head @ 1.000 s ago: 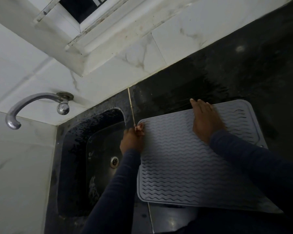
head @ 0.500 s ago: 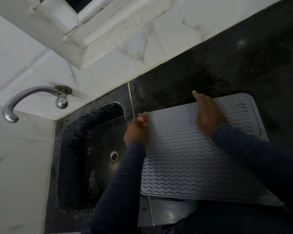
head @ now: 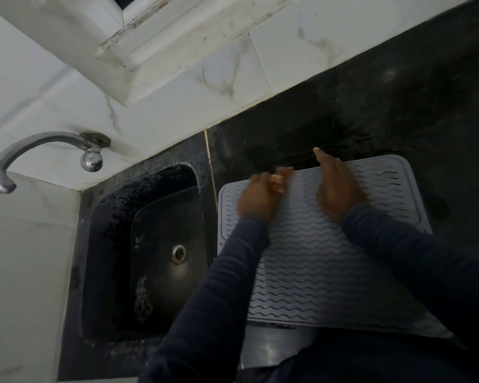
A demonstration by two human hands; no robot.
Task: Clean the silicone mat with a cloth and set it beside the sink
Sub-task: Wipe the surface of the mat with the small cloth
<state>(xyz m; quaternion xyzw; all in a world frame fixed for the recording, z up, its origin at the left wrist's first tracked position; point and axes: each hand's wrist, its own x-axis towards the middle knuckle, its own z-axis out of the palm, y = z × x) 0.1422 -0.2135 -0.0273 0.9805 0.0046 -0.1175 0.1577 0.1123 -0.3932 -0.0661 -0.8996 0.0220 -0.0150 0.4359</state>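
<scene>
At the far edge of the silicone mat [head: 315, 272], the right hand [head: 340, 189] lies flat with fingers straight, pressing down. The left hand [head: 260, 197] is blurred, its fingers curled and its grasp indeterminable. The mat rests on the dark counter [head: 398, 106] just beside the sink [head: 114, 244]. No cloth is visible. Placement appears essentially complete; wiping cannot be confirmed.

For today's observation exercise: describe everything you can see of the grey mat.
The mat is grey, rectangular with rounded corners, a raised rim and rows of wavy ridges; it looks like silicone. It lies flat on the dark counter, beside the sink. The right hand lies flat on its far part; the blurred left hand touches it alongside.
</scene>
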